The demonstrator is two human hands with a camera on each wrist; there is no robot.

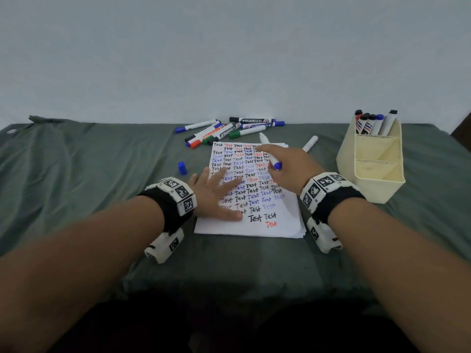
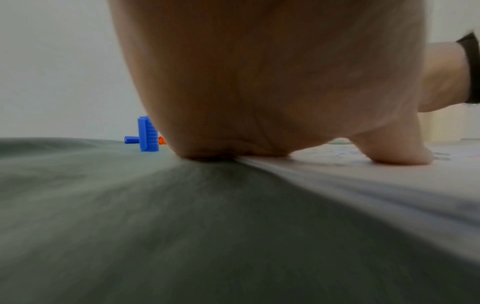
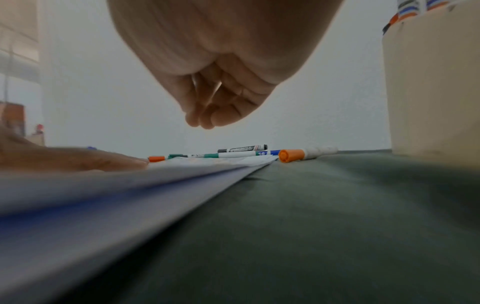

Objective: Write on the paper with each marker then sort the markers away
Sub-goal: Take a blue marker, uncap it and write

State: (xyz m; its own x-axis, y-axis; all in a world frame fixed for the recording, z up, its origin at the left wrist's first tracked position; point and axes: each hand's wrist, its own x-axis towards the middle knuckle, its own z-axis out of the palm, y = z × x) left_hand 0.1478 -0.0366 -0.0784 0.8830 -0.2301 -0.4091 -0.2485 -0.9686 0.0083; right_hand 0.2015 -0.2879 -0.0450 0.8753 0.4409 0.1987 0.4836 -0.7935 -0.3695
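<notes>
A white paper (image 1: 277,225) covered with rows of "Test" in black, blue and red lies on the green cloth. My left hand (image 1: 219,192) lies flat on its left half with fingers spread; its palm (image 2: 259,82) presses down at the sheet's edge. My right hand (image 1: 277,161) hovers over the paper's right side and grips an uncapped blue marker (image 1: 276,164), whose white barrel sticks out beyond the fingers. From the right wrist only the curled fingers (image 3: 207,115) show; the marker is hidden. A loose blue cap (image 1: 182,167) (image 2: 148,133) stands left of the paper.
A pile of capped markers (image 1: 229,129) lies behind the paper near the wall. One orange-capped marker (image 1: 310,143) (image 3: 306,154) lies to the right of the paper. A cream organizer (image 1: 372,171) at the right holds several markers (image 1: 374,123) in its rear compartment.
</notes>
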